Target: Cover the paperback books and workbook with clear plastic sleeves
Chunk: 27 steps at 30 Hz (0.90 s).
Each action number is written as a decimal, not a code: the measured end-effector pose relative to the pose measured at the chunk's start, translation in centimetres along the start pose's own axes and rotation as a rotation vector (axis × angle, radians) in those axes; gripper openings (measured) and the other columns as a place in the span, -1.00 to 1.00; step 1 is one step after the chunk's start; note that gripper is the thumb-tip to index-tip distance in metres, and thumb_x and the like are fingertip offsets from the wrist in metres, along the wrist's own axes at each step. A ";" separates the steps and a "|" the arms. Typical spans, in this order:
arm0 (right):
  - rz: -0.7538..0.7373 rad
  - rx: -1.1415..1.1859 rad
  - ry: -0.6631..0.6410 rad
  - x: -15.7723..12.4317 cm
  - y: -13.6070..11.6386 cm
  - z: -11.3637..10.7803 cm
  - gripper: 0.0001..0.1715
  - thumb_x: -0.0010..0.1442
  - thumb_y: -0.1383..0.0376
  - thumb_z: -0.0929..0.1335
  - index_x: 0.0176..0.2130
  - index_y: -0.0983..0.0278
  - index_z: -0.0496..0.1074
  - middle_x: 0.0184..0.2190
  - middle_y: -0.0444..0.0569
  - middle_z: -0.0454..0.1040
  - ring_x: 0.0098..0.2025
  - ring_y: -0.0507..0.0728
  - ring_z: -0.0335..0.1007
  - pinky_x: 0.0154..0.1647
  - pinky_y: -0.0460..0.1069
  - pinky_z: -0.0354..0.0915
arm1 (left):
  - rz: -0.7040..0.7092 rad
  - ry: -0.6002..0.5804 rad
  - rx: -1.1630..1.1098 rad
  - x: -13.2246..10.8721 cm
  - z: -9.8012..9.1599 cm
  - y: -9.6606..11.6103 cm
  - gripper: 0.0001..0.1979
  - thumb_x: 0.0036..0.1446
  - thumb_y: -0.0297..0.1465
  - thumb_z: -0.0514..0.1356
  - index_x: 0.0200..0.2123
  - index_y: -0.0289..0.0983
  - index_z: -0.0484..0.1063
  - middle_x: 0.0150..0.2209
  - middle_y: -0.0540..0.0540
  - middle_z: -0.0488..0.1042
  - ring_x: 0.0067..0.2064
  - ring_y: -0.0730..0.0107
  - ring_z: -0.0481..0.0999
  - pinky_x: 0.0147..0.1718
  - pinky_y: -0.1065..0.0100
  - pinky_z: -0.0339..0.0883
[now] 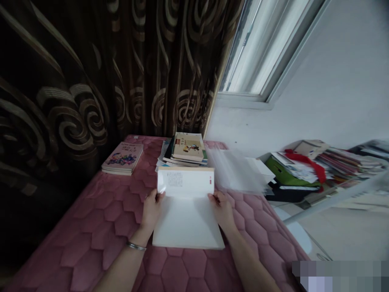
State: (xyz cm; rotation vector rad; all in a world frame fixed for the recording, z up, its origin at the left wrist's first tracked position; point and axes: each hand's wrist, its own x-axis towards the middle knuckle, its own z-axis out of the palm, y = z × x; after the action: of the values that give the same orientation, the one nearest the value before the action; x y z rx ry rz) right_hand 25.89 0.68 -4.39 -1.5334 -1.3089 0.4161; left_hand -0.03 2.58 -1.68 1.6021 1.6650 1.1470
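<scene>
A white book [187, 211] lies on the pink quilted mattress [103, 227] in front of me, its far flap or cover folded up and showing small print. My left hand [152, 209] grips the book's left edge, fingers curled round it; a thin bracelet sits on that wrist. My right hand [221, 209] holds the right edge at the fold, fingers pinched on the paper. Just beyond the book is a stack of books [185, 151] with an illustrated cover on top.
Another pile of colourful books [123, 158] lies at the far left by the dark patterned curtain [91, 81]. A blurred white sheet [237, 170] lies to the right. A cluttered shelf [319, 170] of books and papers stands beside the bed, under a window [261, 48].
</scene>
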 end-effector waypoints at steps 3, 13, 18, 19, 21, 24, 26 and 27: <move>0.018 0.033 0.000 -0.2 -0.1 -0.2 -0.54 0.09 -0.10 0.29 -0.43 0.24 0.40 -0.46 0.00 0.45 -0.34 0.19 0.33 -0.29 0.06 0.27 | 0.005 -0.007 0.009 0.1 0.0 0.1 -0.77 0.15 -0.25 0.06 -0.38 -0.26 0.41 -0.38 -0.11 0.55 -0.33 0.31 0.49 -0.35 0.39 0.26; 0.074 0.243 -0.115 -0.3 -0.3 0.2 -0.60 0.08 -0.02 0.35 -0.36 0.27 0.38 -0.46 -0.04 0.46 -0.43 0.13 0.32 -0.42 -0.01 0.24 | -0.037 -0.039 0.011 0.4 0.1 -0.2 -0.76 0.17 -0.29 0.07 -0.25 -0.30 0.45 -0.33 -0.12 0.57 -0.30 0.32 0.50 -0.36 0.42 0.24; 0.068 0.250 -0.081 -0.1 -0.6 0.6 -0.54 0.06 -0.05 0.35 -0.30 0.30 0.41 -0.41 -0.02 0.49 -0.39 0.14 0.34 -0.38 -0.01 0.26 | -0.084 -0.020 0.050 0.3 -0.2 0.7 -0.78 0.14 -0.31 0.11 -0.23 -0.30 0.44 -0.32 -0.12 0.56 -0.27 0.30 0.51 -0.32 0.39 0.27; 0.066 0.251 -0.074 -0.1 -0.7 0.6 -0.52 0.05 -0.06 0.35 -0.30 0.30 0.41 -0.41 -0.01 0.50 -0.39 0.14 0.34 -0.39 -0.01 0.26 | -0.089 0.018 0.110 0.1 -0.3 1.2 -0.77 0.13 -0.33 0.12 -0.17 -0.31 0.43 -0.25 -0.15 0.55 -0.21 0.26 0.50 -0.28 0.36 0.29; 0.057 0.247 -0.066 -0.1 -0.8 0.7 -0.50 0.04 -0.09 0.35 -0.32 0.30 0.41 -0.43 -0.01 0.50 -0.41 0.14 0.33 -0.41 -0.01 0.25 | -0.071 0.130 0.297 -0.8 -0.6 2.7 -0.66 0.10 -0.41 0.13 -0.02 -0.32 0.35 -0.06 -0.27 0.47 -0.05 0.13 0.45 -0.18 0.23 0.30; 0.050 0.247 -0.064 -0.1 -1.0 0.7 -0.51 0.03 -0.10 0.36 -0.36 0.29 0.39 -0.44 -0.01 0.50 -0.42 0.14 0.34 -0.41 -0.01 0.26 | 0.128 0.144 0.552 -3.3 -0.7 5.5 -0.59 0.09 -0.51 0.08 0.05 -0.32 0.30 0.09 -0.32 0.33 0.07 0.00 0.33 -0.06 0.03 0.24; 0.035 0.237 -0.051 -0.1 -1.1 0.6 -0.51 0.03 -0.10 0.36 -0.38 0.28 0.38 -0.44 -0.01 0.50 -0.40 0.15 0.34 -0.36 0.01 0.27 | 0.369 -0.099 0.616 -5.6 -0.3 7.0 -0.66 0.11 -0.48 0.09 -0.01 -0.29 0.35 0.05 -0.26 0.37 0.07 0.04 0.33 -0.01 0.02 0.22; 0.025 0.233 -0.045 -0.1 -1.1 0.6 -0.52 0.02 -0.10 0.36 -0.39 0.28 0.38 -0.44 -0.01 0.50 -0.39 0.15 0.35 -0.34 0.01 0.27 | 0.483 -0.255 0.636 -6.8 0.0 7.4 -0.69 0.11 -0.42 0.14 -0.04 -0.29 0.38 0.04 -0.25 0.39 0.09 0.03 0.32 0.03 0.02 0.22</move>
State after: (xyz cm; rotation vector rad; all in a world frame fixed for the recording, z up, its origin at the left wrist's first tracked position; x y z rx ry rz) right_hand 24.80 0.77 -3.76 -1.3535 -1.2299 0.6006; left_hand 4.64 -4.65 3.52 2.5310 1.5997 0.5799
